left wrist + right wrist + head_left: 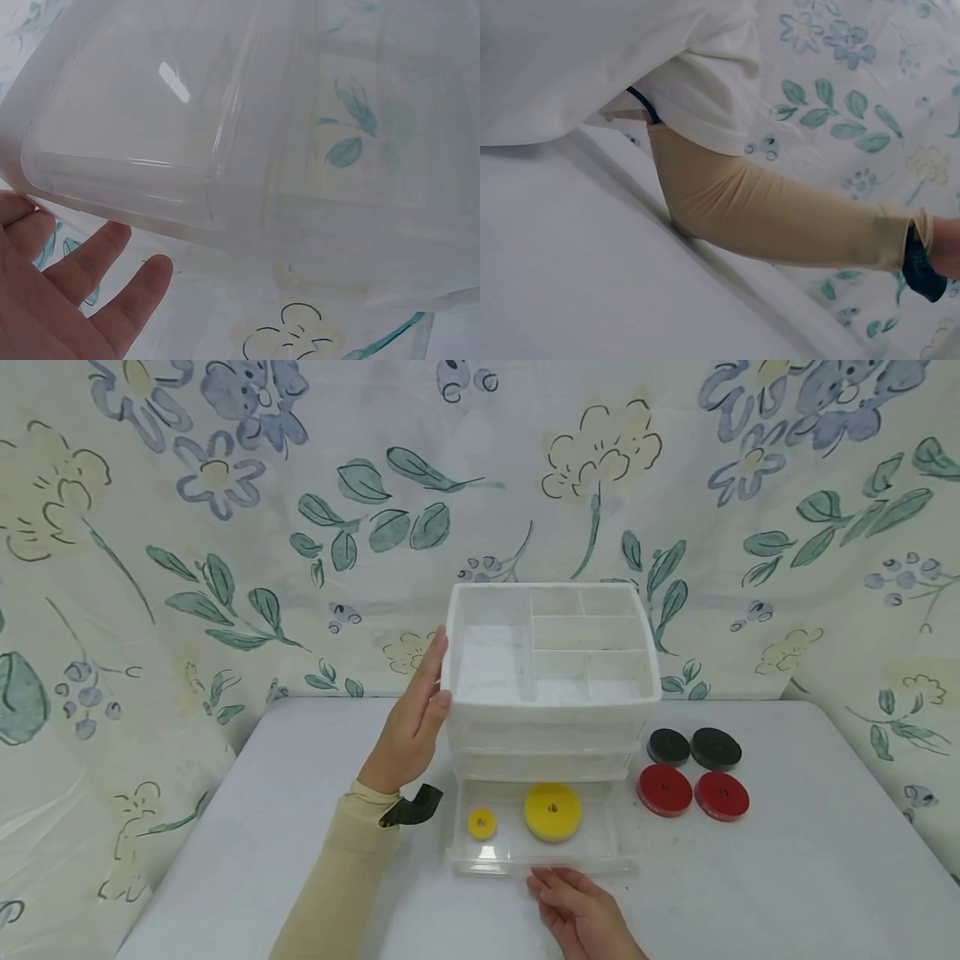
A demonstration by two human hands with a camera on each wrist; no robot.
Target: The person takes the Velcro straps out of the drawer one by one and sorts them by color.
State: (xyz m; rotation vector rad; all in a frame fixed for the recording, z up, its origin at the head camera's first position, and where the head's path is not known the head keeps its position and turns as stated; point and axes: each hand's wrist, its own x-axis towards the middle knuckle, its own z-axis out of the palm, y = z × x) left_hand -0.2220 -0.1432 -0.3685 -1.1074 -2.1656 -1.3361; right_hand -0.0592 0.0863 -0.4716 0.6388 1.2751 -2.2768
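Observation:
A white plastic drawer organizer [491,727] with a divided top tray stands on the table. Its clear bottom drawer [517,852] is pulled out, with a large yellow disc [552,812] and a small yellow ring [482,824] lying in it. My left hand [408,727] rests along the organizer's left side, fingers extended; the left wrist view shows these fingers [142,300] spread beside the translucent wall. At the drawer's front edge, my right hand [581,910] has curled fingers and pinches the lip, its underside hidden. The right wrist view does not show the right hand.
Right of the organizer lie two black discs [716,749] and two red discs [664,790], close to the open drawer. A white table [810,860] lies under everything, with a floral curtain [487,485] behind. The left sleeve [780,217] crosses the right wrist view.

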